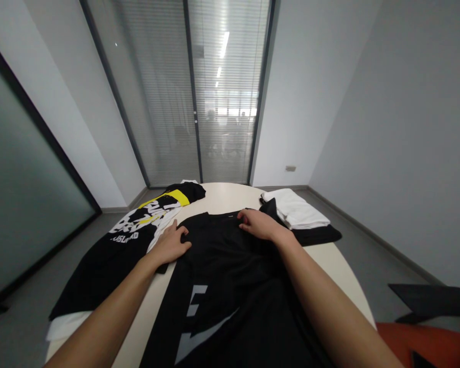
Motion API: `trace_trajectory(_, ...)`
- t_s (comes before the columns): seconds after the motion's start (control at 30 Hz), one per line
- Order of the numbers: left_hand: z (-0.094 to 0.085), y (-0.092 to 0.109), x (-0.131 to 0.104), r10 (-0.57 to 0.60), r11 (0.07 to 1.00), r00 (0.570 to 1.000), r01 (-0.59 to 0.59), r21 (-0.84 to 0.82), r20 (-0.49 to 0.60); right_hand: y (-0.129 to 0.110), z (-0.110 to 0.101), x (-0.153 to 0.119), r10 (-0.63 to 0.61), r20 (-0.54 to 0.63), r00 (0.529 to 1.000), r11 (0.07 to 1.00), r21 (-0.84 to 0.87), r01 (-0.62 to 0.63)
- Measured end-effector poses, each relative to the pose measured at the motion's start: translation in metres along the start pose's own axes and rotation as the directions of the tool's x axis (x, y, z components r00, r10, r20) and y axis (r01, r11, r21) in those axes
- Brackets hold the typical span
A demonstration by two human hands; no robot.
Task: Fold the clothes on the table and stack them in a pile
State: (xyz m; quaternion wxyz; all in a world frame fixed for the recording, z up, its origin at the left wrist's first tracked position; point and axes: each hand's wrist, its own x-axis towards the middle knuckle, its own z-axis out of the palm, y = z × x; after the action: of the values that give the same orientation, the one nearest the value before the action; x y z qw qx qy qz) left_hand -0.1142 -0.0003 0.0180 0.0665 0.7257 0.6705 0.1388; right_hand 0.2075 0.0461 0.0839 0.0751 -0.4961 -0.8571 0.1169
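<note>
A black T-shirt (230, 276) with grey print on its chest lies spread in front of me, collar toward the far side. My left hand (171, 243) rests at the shirt's left shoulder, its fingers apart. At the right side of the collar, my right hand (258, 224) has its fingers curled in and closed on the black fabric. Left of the shirt, close to my left hand, lies a black garment (111, 260) with white and yellow print. The lower end of the black T-shirt runs out of view.
Folded white cloth (297, 208) sits on folded black cloth (318, 235) at the table's right. The pale table (230, 193) has a rounded edge. An orange and black chair (421, 342) stands at lower right. Glass panels with blinds (226, 143) rise beyond the table.
</note>
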Motion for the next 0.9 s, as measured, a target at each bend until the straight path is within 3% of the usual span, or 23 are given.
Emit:
trace_trajectory(0.13, 0.006, -0.004, 0.007, -0.030, 0.994, 0.999, 0.028, -0.109, -0.019, 0.003, 0.008, 0.000, 0.073, 0.148, 0.986, 0.997, -0.048, -0.066)
trace_trajectory(0.23, 0.008, -0.008, 0.015, -0.056, 0.984, 0.987, 0.030, -0.177, -0.147, 0.001, 0.010, -0.002, 0.104, 0.239, 0.965, 0.993, -0.079, -0.088)
trace_trajectory(0.37, 0.001, -0.010, 0.017, -0.001, 0.992, 0.903, -0.054, -0.117, -0.430, -0.007, 0.018, 0.000, 0.059, 0.216, 0.975, 0.998, -0.040, -0.051)
trace_trajectory(0.47, -0.006, -0.013, 0.012, 0.016, 0.999, 0.855, 0.006, 0.041, -0.519, -0.014, 0.029, 0.002, 0.032, 0.151, 0.988, 0.999, -0.011, -0.031)
trace_trajectory(0.53, -0.007, -0.015, 0.007, -0.030, 0.987, 0.863, 0.106, 0.124, -0.505, -0.017, 0.036, 0.003, 0.040, 0.136, 0.990, 0.999, 0.007, -0.042)
trace_trajectory(0.67, -0.010, -0.008, -0.002, -0.068, 0.953, 0.878, 0.199, 0.231, -0.474, -0.017, 0.048, 0.004, 0.095, 0.251, 0.963, 0.993, 0.049, -0.111)
trace_trajectory(0.77, -0.014, 0.008, -0.006, -0.047, 0.961, 0.889, 0.164, 0.223, -0.455, -0.010, 0.056, 0.006, 0.127, 0.240, 0.962, 0.988, 0.054, -0.144)
trace_trajectory(0.9, -0.006, 0.023, -0.009, -0.030, 0.981, 0.977, 0.069, 0.184, -0.211, 0.003, 0.064, 0.009, 0.158, 0.141, 0.977, 0.985, 0.044, -0.166)
